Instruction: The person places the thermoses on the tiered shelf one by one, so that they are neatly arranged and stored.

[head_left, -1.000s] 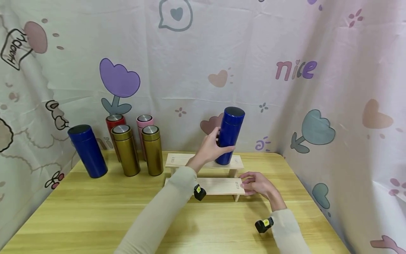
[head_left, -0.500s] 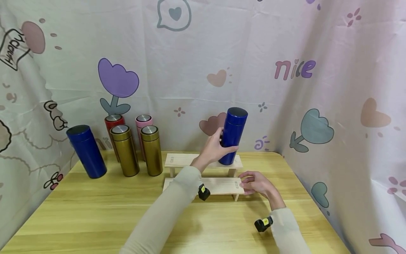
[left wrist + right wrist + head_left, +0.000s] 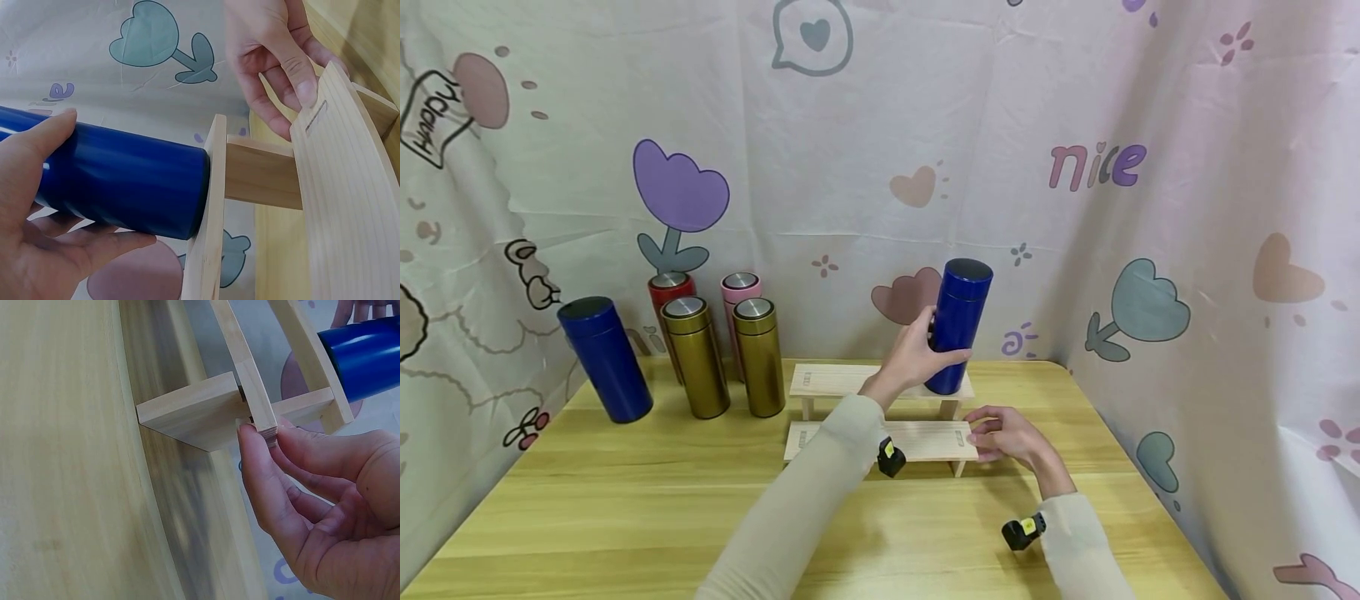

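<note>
My left hand [image 3: 916,357] grips a blue thermos bottle [image 3: 961,312] around its lower half. The bottle stands upright at the right end of the upper step of a two-tier wooden stand [image 3: 838,381]; in the left wrist view its base [image 3: 199,194] meets the board. My right hand [image 3: 1011,435] pinches the right end of the lower step [image 3: 925,440] between thumb and fingers, as the right wrist view shows with the board's corner [image 3: 265,425] between them. The left forearm hides part of the lower step.
At the table's left stand another blue bottle [image 3: 606,358], two gold bottles [image 3: 697,362], a red bottle [image 3: 672,287] and a pink bottle [image 3: 741,287]. A patterned curtain [image 3: 865,100] hangs behind the wooden table [image 3: 625,517].
My left hand has shifted the blue thermos bottle a little to the right along the upper step. The right hand keeps its hold on the lower step.
</note>
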The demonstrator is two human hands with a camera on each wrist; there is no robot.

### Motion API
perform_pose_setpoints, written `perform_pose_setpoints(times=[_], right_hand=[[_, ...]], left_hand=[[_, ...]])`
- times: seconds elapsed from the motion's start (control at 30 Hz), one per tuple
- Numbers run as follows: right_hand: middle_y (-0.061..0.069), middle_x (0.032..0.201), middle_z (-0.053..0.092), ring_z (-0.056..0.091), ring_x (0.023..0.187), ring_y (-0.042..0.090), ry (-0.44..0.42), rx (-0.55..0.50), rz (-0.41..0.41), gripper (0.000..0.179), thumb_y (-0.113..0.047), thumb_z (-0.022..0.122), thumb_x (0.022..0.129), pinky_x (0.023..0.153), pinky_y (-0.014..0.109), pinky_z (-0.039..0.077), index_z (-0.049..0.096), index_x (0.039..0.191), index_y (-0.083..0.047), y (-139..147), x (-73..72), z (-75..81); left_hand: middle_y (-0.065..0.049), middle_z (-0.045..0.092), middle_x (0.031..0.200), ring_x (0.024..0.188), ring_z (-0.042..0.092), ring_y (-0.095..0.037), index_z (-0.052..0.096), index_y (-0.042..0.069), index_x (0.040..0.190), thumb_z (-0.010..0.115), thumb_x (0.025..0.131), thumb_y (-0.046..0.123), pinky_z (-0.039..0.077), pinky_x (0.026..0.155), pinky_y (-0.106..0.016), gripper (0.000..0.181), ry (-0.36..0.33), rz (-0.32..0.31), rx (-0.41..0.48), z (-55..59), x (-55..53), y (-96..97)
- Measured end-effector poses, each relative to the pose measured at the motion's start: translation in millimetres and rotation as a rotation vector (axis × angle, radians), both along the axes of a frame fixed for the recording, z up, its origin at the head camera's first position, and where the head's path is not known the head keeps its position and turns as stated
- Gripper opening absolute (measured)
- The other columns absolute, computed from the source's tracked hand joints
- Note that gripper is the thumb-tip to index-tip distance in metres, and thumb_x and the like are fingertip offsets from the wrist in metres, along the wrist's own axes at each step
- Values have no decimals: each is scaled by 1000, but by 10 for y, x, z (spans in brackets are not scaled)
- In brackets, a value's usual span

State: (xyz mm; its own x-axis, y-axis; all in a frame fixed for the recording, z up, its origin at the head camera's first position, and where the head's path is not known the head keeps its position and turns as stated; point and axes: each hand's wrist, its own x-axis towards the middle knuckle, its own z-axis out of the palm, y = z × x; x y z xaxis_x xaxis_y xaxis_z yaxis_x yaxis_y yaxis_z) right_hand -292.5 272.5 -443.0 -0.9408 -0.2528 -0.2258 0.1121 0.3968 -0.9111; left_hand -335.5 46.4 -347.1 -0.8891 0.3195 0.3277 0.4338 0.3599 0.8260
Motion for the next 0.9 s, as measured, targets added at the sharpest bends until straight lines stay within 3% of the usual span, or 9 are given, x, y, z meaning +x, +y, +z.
perform_pose_setpoints(times=[0.9], right_hand=[[15,104,64,68,80,18,-9,2,-4,41,1,67,97,74,37,66,55,135,8,0,-4,6]], left_hand=[[-14,54,152,137,58,-33,33,16,156,80,90,38,49,114,-54,84,-13,5,-7,-12,7,60]])
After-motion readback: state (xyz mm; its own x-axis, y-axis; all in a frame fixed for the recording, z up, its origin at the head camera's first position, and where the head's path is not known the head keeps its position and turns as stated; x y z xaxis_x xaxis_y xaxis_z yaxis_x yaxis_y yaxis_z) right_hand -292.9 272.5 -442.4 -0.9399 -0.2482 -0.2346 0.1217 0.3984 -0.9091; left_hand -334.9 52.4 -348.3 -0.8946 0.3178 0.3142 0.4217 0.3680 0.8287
